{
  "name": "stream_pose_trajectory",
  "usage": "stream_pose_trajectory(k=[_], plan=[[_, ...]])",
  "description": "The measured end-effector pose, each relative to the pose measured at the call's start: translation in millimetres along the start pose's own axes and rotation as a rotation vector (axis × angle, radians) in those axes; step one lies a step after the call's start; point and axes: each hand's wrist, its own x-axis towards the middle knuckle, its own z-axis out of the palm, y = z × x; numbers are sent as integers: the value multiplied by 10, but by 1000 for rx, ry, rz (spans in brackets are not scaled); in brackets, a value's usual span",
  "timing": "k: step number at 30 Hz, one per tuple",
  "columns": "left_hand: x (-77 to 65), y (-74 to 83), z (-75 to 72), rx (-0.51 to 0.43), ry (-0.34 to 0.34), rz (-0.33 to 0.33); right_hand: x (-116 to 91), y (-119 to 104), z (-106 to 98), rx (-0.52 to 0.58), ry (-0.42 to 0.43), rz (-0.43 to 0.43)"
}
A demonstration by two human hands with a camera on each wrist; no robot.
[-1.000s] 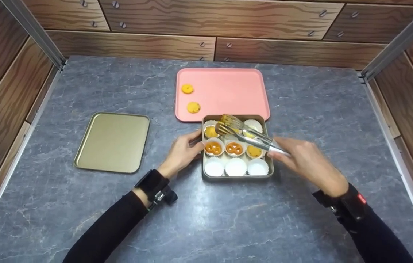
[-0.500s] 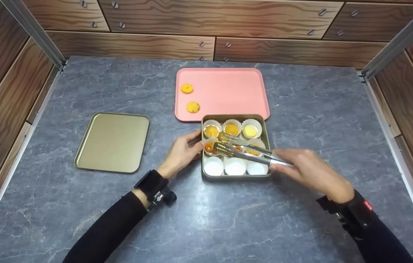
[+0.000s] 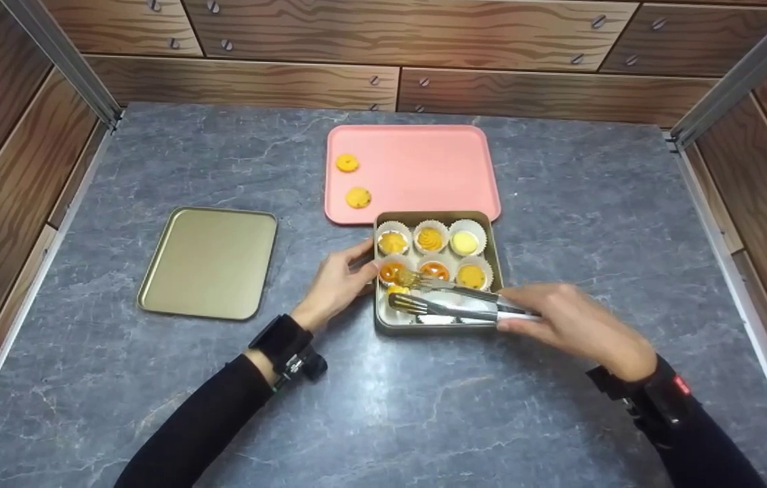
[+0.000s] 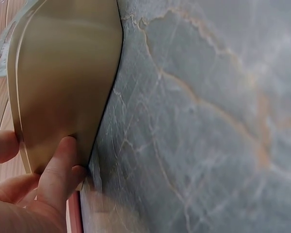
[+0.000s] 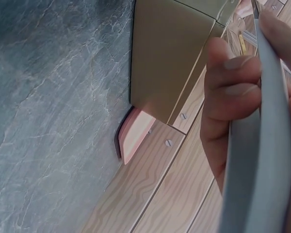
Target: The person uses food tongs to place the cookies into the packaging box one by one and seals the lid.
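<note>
A gold metal tin [image 3: 438, 330] holds several white paper cups with small yellow and orange cookies. My left hand [image 3: 337, 283] holds the tin's left wall; in the left wrist view its fingertips [image 4: 63, 150] press the outside and another digit meets the rim. My right hand [image 3: 570, 322] grips metal tongs [image 3: 482, 308], which reach left over the tin. Their tips stand apart above the front left cup, near a yellow cookie [image 3: 397, 291] there. Whether the tips touch that cookie I cannot tell. The tongs partly cover the front row. In the right wrist view, curled fingers [image 5: 235, 92] wrap the tongs' handles.
A pink tray [image 3: 424, 169] lies behind the tin with a ring-shaped cookie [image 3: 347, 163] and a round cookie [image 3: 358, 197] on its left side. The gold lid [image 3: 211, 264] lies on the grey marbled table [image 3: 370, 413] at left. Wood-patterned walls surround the table.
The tongs have moved from the tin's back row to its front row, toward the person. A yellow cookie now shows at the front left cup. The left hand has stayed put.
</note>
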Motion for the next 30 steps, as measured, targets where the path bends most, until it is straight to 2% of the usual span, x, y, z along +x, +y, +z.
stream_pose_trajectory(k=[10,21,30], plan=[[-11,5,5,-85,-21,-42,16,-52,11,-46,1,-21],[11,25,21,-101,-14,-101,41,-78,-11,-66,-3,-43],[-8,24,15,-94,-21,-94,59,-96,-9,-79,-31,-39]])
